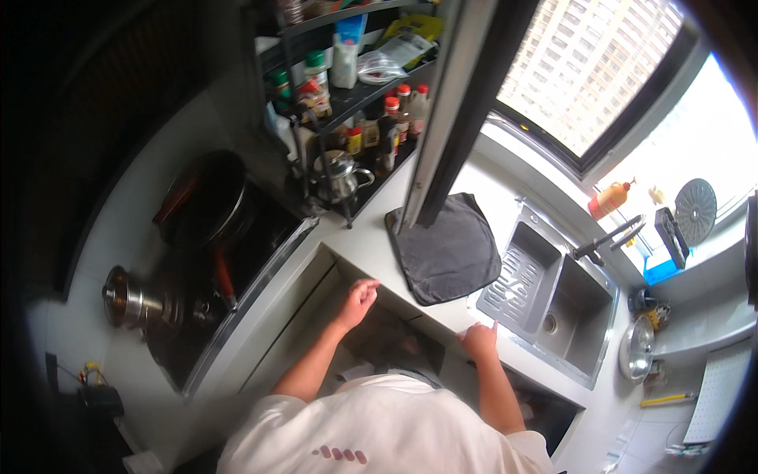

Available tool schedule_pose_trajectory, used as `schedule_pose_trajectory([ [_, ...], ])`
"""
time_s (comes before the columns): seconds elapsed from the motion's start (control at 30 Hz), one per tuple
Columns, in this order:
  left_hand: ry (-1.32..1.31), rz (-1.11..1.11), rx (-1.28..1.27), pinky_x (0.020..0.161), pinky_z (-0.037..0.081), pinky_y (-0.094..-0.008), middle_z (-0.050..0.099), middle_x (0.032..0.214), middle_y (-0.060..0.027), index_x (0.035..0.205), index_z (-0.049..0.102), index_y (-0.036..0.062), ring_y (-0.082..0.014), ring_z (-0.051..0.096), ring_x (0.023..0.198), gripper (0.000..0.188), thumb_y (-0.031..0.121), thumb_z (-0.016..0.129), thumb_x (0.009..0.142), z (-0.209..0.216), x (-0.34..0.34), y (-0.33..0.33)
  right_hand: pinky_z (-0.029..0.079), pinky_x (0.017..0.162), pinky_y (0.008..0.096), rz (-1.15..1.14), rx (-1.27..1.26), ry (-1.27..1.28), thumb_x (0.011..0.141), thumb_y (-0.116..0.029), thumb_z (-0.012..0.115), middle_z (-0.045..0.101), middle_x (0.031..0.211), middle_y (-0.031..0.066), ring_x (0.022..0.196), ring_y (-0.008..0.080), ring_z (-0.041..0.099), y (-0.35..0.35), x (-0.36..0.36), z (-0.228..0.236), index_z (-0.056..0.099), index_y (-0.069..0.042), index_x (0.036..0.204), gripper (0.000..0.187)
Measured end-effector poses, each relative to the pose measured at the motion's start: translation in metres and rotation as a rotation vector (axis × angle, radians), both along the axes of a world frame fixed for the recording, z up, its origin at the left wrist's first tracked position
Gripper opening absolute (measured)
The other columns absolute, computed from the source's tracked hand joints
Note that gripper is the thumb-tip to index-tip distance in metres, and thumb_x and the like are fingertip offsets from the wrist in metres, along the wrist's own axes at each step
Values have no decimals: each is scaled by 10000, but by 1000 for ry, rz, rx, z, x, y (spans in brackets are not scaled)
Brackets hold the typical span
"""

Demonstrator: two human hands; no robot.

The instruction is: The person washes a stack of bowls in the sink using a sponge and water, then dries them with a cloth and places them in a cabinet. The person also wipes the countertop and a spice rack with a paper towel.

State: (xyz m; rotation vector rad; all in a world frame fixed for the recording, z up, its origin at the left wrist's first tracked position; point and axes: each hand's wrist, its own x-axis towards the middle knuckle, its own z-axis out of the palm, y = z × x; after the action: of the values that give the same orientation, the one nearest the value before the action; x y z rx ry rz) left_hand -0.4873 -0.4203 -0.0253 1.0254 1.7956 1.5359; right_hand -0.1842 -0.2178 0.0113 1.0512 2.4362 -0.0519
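Note:
My left hand [361,302] hangs in front of the counter's front edge, left of a dark grey cloth mat [448,249]. Its fingers are curled together, and I see nothing in them. At the counter edge by the sink's near left corner is my right hand [478,341], its index finger stretched out and the thumb apart; nothing shows in it. Whether it touches the counter I cannot tell. The mat lies flat on the white counter [359,246]. To its right a grey double sink [582,316] holds a ridged grey drain tray [512,291] in its left basin.
A black faucet [608,241] stands behind the sink, near an orange pump bottle [610,199]. An open window frame [434,150] juts over the mat. Left are a stove with a dark wok [207,201] and a steel pot [124,299]. A spice rack [351,107] fills the corner.

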Motion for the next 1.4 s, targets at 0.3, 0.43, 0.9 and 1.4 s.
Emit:
schedule_pose_trajectory([
  [0.3, 496, 249, 389, 1146, 251, -398, 348, 1503, -174, 1450, 343, -18, -312, 344, 1381, 507, 284, 392, 1046, 180, -26, 141, 336, 1075, 520, -42, -254, 201, 916, -575, 506, 711, 1022, 127, 1008, 313, 655, 43, -1, 43, 722, -100, 1090, 550],
  [0.43, 396, 235, 397, 1142, 244, -384, 347, 1497, -167, 1466, 294, -22, -290, 334, 1384, 579, 357, 389, 1038, 185, -17, 168, 367, 1048, 527, -62, -338, 566, 925, -516, 535, 690, 1131, 122, 1067, 313, 639, 56, -11, 53, 692, -108, 1161, 496],
  [0.9, 151, -194, 362, 1182, 172, -414, 261, 1565, -188, 1501, 255, -8, -326, 216, 1468, 680, 422, 446, 1011, 189, 11, 168, 318, 1114, 484, 215, -9, 1489, 781, -83, 753, 219, 1550, 252, 1397, 440, 294, 49, -145, 173, 352, -91, 1471, 798],
  [1.4, 1203, 401, 24, 994, 454, -415, 526, 1290, -101, 1238, 580, 128, -311, 521, 1197, 455, 151, 727, 809, 346, -233, 238, 258, 1122, 555, -24, 446, 1587, 800, -56, 720, 10, 1546, 282, 1439, 487, 112, 81, -185, 149, 148, -137, 1485, 896],
])
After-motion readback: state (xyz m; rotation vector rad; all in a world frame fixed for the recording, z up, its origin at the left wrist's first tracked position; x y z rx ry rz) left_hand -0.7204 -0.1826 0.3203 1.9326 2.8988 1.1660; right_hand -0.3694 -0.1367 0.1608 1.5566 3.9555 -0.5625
